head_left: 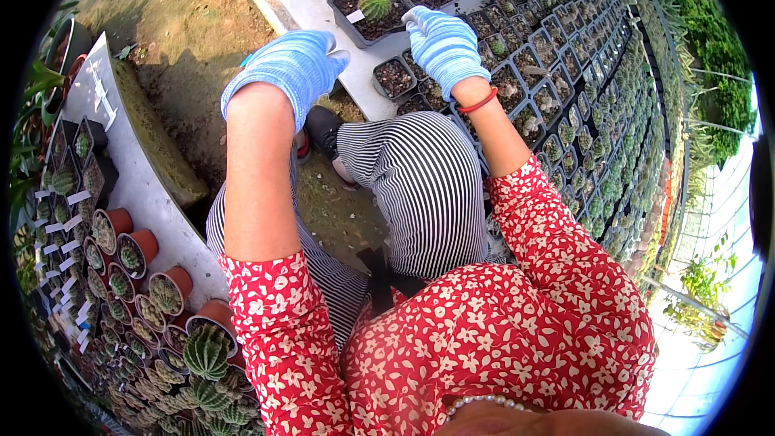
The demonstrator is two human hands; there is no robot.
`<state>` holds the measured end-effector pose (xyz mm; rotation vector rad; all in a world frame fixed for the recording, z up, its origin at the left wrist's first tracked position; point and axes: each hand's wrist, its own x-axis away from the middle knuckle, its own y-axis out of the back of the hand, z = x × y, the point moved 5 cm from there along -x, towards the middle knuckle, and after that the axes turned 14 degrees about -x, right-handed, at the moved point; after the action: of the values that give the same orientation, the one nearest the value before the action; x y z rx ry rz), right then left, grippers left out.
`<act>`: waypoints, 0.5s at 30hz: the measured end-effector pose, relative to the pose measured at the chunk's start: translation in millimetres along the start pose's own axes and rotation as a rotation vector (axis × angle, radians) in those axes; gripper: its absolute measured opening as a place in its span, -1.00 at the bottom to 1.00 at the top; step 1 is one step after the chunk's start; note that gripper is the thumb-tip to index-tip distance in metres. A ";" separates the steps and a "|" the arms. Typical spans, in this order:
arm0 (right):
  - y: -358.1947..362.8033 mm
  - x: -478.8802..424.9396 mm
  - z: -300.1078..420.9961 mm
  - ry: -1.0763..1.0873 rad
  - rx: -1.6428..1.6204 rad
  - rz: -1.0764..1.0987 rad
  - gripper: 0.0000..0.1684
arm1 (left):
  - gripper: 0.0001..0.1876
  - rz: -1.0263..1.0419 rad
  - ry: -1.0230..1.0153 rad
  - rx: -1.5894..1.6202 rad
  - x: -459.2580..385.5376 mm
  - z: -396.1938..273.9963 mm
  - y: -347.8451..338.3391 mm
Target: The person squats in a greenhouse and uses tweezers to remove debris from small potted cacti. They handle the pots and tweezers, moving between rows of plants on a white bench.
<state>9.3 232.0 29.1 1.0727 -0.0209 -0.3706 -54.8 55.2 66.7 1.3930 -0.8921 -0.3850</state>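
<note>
My left hand (289,69), in a blue-and-white striped knit glove, hangs over the dirt path beside the bench edge. Its fingers curl away from me, and a small bright cyan bit shows at its outer side. My right hand (445,45), in a matching glove, is bent over the bench beside a square black pot with a round green cactus (375,6). Its palm and whatever may be in it are hidden. A white plant label (355,16) stands in that pot. Just below my right hand sits a small square pot of soil (395,78).
Rows of small potted cacti (563,82) fill the right bench (363,75). On the left, a curved grey bench (142,154) bears terracotta-coloured pots (172,290), cacti and white labels. My striped-trousered knee (433,194) is close to the right bench. Packed dirt (181,18) lies between the benches.
</note>
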 end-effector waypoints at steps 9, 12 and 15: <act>-3.6 2.5 8.0 0.062 -0.083 -0.030 -0.77 | -0.57 -0.002 0.016 -0.020 4.9 2.8 1.4; -9.4 2.2 2.7 0.030 -0.024 0.020 -0.77 | -0.58 -0.009 -0.002 -0.016 -0.3 -1.1 0.1; -20.8 2.2 -7.3 0.023 -0.005 0.032 -0.77 | -0.58 -0.033 -0.025 -0.022 -2.8 -3.0 -1.6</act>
<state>6.8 228.7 7.3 1.0700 -0.0168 -0.3296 -53.9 58.9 64.6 1.3872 -0.8836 -0.4366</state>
